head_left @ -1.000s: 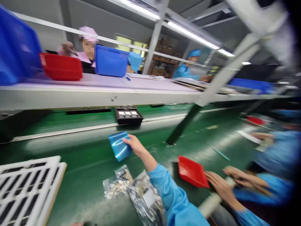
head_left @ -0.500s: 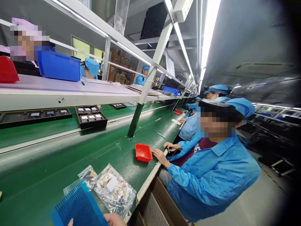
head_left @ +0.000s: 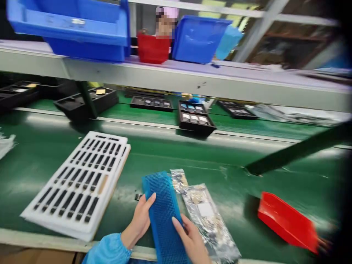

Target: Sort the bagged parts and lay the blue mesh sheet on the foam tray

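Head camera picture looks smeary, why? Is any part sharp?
Head view: blur smears the blue bins, shelf and red tray; the blue mat in the left hand and right hand is clearest; the right edge fades to black; pale glare streaks the green belt.

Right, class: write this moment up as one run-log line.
left hand: holds blue grid sheet | right hand: holds same sheet | left of it: white slotted tray | right of it: foil bags, red bin

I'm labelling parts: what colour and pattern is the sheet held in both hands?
The sheet is blue with a fine dotted grid; head view.
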### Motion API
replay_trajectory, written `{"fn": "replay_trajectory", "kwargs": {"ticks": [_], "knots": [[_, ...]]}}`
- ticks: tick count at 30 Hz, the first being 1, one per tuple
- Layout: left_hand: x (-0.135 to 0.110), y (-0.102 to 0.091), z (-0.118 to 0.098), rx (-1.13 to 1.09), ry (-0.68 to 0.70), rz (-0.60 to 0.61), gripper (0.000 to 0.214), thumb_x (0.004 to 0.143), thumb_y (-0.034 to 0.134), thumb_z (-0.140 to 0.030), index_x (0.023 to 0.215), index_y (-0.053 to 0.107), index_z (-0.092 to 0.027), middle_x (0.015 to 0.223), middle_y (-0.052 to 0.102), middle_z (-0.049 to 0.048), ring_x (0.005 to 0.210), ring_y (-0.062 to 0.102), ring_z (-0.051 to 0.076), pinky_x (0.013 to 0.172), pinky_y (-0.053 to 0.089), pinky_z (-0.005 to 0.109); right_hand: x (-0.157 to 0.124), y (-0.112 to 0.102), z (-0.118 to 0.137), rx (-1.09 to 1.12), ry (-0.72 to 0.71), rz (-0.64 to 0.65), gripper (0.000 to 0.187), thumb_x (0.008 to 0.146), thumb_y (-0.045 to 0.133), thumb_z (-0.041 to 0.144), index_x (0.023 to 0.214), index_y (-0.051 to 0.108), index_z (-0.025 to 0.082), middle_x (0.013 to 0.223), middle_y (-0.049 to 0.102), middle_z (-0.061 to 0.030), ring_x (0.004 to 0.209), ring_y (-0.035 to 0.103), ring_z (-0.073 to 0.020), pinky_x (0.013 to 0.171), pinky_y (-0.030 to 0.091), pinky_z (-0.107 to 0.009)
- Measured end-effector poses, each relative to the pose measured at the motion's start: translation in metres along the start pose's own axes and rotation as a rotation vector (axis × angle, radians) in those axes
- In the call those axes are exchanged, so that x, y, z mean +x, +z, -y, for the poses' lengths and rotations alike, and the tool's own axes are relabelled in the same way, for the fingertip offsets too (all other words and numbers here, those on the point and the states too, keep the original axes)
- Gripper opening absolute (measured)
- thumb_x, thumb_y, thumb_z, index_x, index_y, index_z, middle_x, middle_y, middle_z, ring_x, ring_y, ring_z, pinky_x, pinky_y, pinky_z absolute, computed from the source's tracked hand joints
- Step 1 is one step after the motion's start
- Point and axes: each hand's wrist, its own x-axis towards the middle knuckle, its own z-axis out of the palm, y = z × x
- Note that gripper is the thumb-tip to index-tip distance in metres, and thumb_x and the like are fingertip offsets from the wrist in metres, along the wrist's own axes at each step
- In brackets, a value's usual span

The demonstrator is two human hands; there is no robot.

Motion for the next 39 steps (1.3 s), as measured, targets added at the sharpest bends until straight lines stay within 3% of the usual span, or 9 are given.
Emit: {"fn": "replay_trajectory", "kwargs": {"ticks": [4, 7, 11, 17, 23, 27, 29, 35, 39], "knots": [[-0.012, -0.043, -0.043, -0.001, 0.137, -0.054, 0.057, 0.080, 0.093, -0.049, 0.121, 0.076, -0.014, 0.127, 0.080, 0.0153, 0.127, 0.073, 0.036, 0.115, 0.057, 0.052, 0.020, 0.008, 0.017, -0.193, -0.093, 0.025, 0.052, 0.103, 0.050, 0.070, 0.106, 0.073, 0.023, 0.100, 0.074, -0.0079, 0.089, 0.068, -0.0246, 0.074, 0.056, -0.034], [-0.025, -0.079, -0.075, 0.059, 0.178, 0.004, 0.050, 0.081, 0.092, -0.046, 0.119, 0.077, -0.016, 0.121, 0.082, 0.0134, 0.124, 0.075, 0.036, 0.113, 0.059, 0.053, 0.040, 0.021, 0.028, -0.422, -0.252, -0.027, 0.040, 0.105, 0.053, 0.061, 0.116, 0.072, 0.027, 0.118, 0.073, -0.0094, 0.108, 0.068, -0.0283, 0.094, 0.057, -0.041], [-0.037, -0.103, -0.094, 0.083, 0.190, 0.073, 0.042, 0.082, 0.091, -0.046, 0.110, 0.080, -0.017, 0.109, 0.084, 0.0125, 0.115, 0.078, 0.037, 0.109, 0.060, 0.056, 0.064, 0.057, 0.035, -0.616, -0.474, 0.108, 0.028, 0.105, 0.060, 0.043, 0.128, 0.067, 0.029, 0.132, 0.068, -0.0105, 0.127, 0.061, -0.0315, 0.112, 0.052, -0.052], [-0.031, -0.088, -0.081, 0.144, 0.253, 0.022, 0.041, 0.089, 0.083, -0.045, 0.117, 0.078, -0.016, 0.118, 0.083, 0.0133, 0.118, 0.076, 0.036, 0.109, 0.060, 0.052, 0.082, 0.095, 0.032, -0.662, -0.516, 0.143, 0.021, 0.100, 0.058, 0.024, 0.114, 0.073, 0.028, 0.111, 0.070, -0.0088, 0.103, 0.062, -0.0318, 0.092, 0.055, -0.052], [0.002, -0.079, -0.062, 0.603, 0.420, -0.099, 0.051, 0.097, 0.072, -0.050, 0.136, 0.072, -0.018, 0.139, 0.074, 0.0163, 0.131, 0.069, 0.037, 0.119, 0.051, 0.054, 0.087, 0.052, 0.014, -0.416, -0.411, -0.065, 0.030, 0.107, 0.052, 0.048, 0.122, 0.062, 0.024, 0.115, 0.069, -0.0100, 0.105, 0.067, -0.0267, 0.095, 0.056, -0.044], [0.005, -0.088, -0.050, 0.956, 0.634, -0.246, 0.077, 0.096, 0.073, -0.040, 0.164, 0.046, -0.015, 0.172, 0.040, 0.0212, 0.163, 0.031, 0.041, 0.136, 0.021, 0.062, 0.083, 0.024, 0.001, -0.298, -0.299, -0.184, 0.045, 0.102, 0.057, 0.061, 0.123, 0.060, 0.021, 0.113, 0.073, -0.0109, 0.099, 0.071, -0.0274, 0.087, 0.058, -0.040], [-0.002, -0.086, -0.043, 1.041, 0.728, -0.259, 0.074, 0.102, 0.065, -0.037, 0.168, 0.038, -0.018, 0.177, 0.032, 0.0196, 0.166, 0.025, 0.039, 0.136, 0.020, 0.063, 0.075, 0.024, 0.003, -0.277, -0.286, -0.167, 0.047, 0.100, 0.061, 0.063, 0.121, 0.063, 0.021, 0.113, 0.075, -0.0112, 0.101, 0.073, -0.0279, 0.088, 0.059, -0.040], [-0.011, -0.054, -0.014, 0.504, 0.421, 0.226, 0.064, 0.101, 0.069, -0.048, 0.159, 0.050, -0.027, 0.162, 0.055, 0.0157, 0.147, 0.056, 0.033, 0.127, 0.043, 0.052, 0.047, 0.079, 0.035, -0.287, -0.387, 0.042, 0.029, 0.106, 0.058, 0.049, 0.118, 0.069, 0.025, 0.120, 0.073, -0.0093, 0.111, 0.070, -0.0253, 0.100, 0.058, -0.039], [0.000, -0.038, -0.008, 0.243, 0.301, 0.026, 0.048, 0.100, 0.068, -0.054, 0.133, 0.070, -0.019, 0.138, 0.074, 0.0155, 0.133, 0.067, 0.031, 0.124, 0.046, 0.049, 0.046, 0.085, 0.059, -0.477, -0.494, 0.189, 0.030, 0.109, 0.052, 0.040, 0.135, 0.062, 0.030, 0.135, 0.067, -0.0094, 0.128, 0.061, -0.0246, 0.113, 0.052, -0.042]]}}
